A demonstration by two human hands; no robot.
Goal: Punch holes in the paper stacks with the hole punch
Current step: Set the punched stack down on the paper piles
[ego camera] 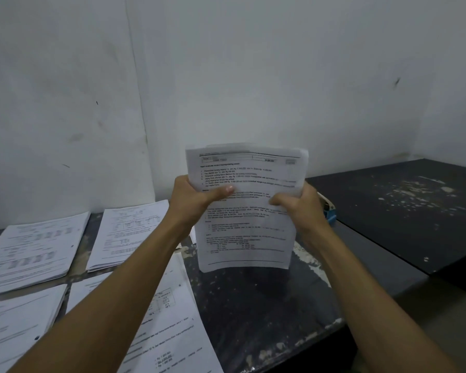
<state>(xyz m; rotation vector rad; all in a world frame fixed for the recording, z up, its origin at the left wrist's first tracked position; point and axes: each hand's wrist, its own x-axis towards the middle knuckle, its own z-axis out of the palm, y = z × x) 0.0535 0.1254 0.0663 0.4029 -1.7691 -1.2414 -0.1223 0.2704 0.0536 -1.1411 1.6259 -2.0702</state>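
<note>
I hold a stack of printed white paper point(246, 227) upright in front of me, its bottom edge close to or on the dark table point(253, 313). My left hand point(193, 200) grips its left edge, thumb across the front. My right hand point(300, 208) grips the right edge with curled fingers. A blue object point(330, 214), perhaps the hole punch, peeks out behind my right hand and is mostly hidden.
Several other paper stacks lie on the left of the table: far left point(30, 254), centre back point(127, 232), near left point(16, 324) and near centre point(170, 324). Some show punched holes. A second dark, scuffed table point(414, 216) stands at right. White walls close behind.
</note>
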